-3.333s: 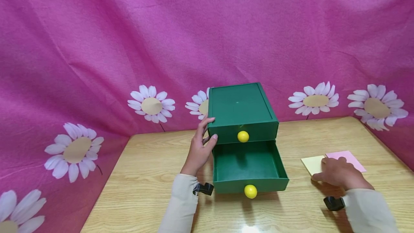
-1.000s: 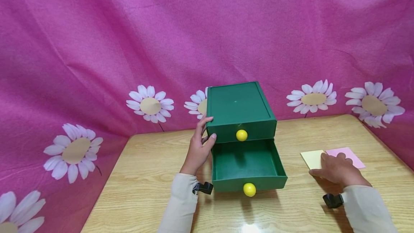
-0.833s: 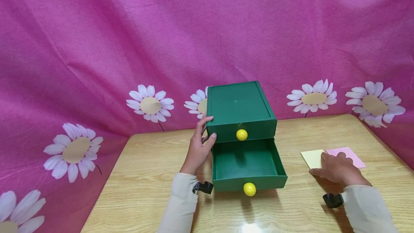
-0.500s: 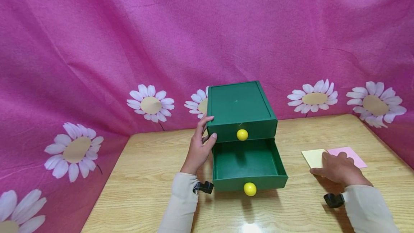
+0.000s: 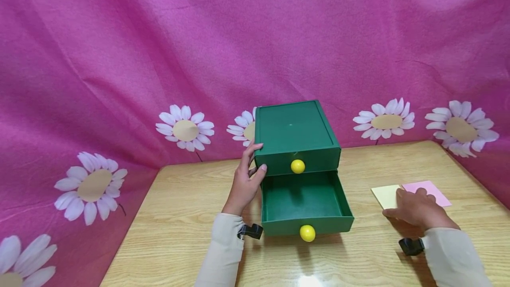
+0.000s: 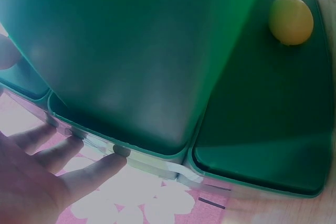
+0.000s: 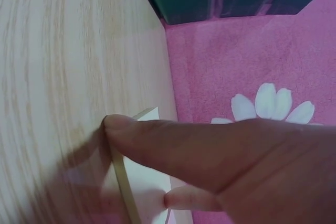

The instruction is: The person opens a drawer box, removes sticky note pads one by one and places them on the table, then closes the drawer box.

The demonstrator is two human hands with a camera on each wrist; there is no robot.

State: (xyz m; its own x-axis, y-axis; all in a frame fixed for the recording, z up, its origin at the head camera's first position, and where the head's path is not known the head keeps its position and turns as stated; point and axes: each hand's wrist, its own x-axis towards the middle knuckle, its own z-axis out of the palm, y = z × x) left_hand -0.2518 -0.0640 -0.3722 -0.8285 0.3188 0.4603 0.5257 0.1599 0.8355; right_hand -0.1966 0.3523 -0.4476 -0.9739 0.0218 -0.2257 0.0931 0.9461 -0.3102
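A green two-drawer unit (image 5: 296, 127) with yellow knobs stands on the table, its lower drawer (image 5: 304, 198) pulled out and bare inside. My left hand (image 5: 243, 183) holds the unit's front left corner, thumb on the front and fingers along the side, as the left wrist view (image 6: 63, 171) also has it. To the right, my right hand (image 5: 422, 209) grips a pale yellow sticky note pad (image 5: 384, 195) lying flat. In the right wrist view the thumb sits at the edge of the yellow pad (image 7: 144, 182) and a finger touches its top. A pink sticky note pad (image 5: 430, 191) lies beside it, partly covered.
The wooden table (image 5: 179, 234) runs up to a magenta cloth (image 5: 239, 34) printed with daisies, which hangs behind and to both sides. The drawer's lower knob (image 5: 307, 233) juts toward the front. A black wrist camera (image 5: 411, 246) sits by each sleeve.
The view has shifted very slightly. Both hands keep their places on the drawer unit and the yellow pad; the right hand has barely moved over 3.3 seconds.
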